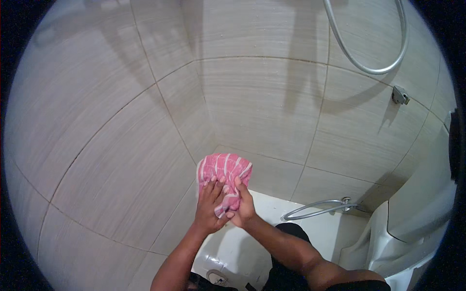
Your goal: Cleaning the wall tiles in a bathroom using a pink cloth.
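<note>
Both hands meet on a pink cloth [225, 164] with white stripes, bunched up in front of the tiled corner. My left hand [209, 209] has its fingers laid over the cloth's near left side, the thumb pointing toward the other hand. On the cloth's right side, my right hand [244, 207] grips a folded part, its thumb on top. A crumpled end of the cloth sticks out between the two palms. The right hand's other fingers are mostly hidden under the fabric.
Beige wall tiles [262, 109] surround the corner. A silver shower hose [376, 71] hangs at upper right above a grey wall bracket [400, 95]. Low down, another hose [313, 214] loops from a wall valve [346, 200]. A white fixture [378, 232] stands right. A shoe [217, 277] rests on the white floor [233, 251].
</note>
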`<control>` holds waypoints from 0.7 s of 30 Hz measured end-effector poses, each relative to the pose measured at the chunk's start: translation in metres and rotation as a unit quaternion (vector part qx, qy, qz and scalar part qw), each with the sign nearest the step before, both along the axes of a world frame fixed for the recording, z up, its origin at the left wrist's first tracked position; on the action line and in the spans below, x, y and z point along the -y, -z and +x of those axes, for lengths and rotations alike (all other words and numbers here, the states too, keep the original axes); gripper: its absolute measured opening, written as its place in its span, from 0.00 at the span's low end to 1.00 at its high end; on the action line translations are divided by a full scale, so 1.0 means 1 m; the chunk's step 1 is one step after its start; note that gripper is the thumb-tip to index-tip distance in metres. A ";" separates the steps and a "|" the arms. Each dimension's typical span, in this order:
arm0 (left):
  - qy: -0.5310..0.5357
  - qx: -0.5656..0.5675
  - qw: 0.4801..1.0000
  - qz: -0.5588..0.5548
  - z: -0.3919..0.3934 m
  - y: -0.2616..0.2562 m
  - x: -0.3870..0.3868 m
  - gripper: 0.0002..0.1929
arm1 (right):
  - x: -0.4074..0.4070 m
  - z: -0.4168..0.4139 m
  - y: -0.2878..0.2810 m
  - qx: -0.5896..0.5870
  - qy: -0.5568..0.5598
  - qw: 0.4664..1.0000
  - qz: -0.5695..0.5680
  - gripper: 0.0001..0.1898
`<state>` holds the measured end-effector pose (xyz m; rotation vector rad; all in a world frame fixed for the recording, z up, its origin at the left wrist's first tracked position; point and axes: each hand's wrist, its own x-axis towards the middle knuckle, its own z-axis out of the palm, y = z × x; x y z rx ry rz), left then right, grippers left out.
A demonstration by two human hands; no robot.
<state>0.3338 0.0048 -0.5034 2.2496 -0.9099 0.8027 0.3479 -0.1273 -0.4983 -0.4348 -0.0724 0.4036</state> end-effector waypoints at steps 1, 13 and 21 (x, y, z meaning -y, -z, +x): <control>-0.004 -0.011 1.000 0.009 0.001 0.000 -0.007 0.35 | 0.002 0.002 0.003 0.013 -0.021 1.000 -0.004 0.29; -0.072 -0.047 0.995 0.051 0.009 0.002 -0.036 0.31 | 0.178 0.056 -0.008 0.274 0.591 0.745 -0.143 0.35; -0.077 -0.092 0.986 0.113 0.014 0.003 -0.027 0.32 | 0.221 0.156 -0.103 0.245 0.731 0.001 -0.637 0.32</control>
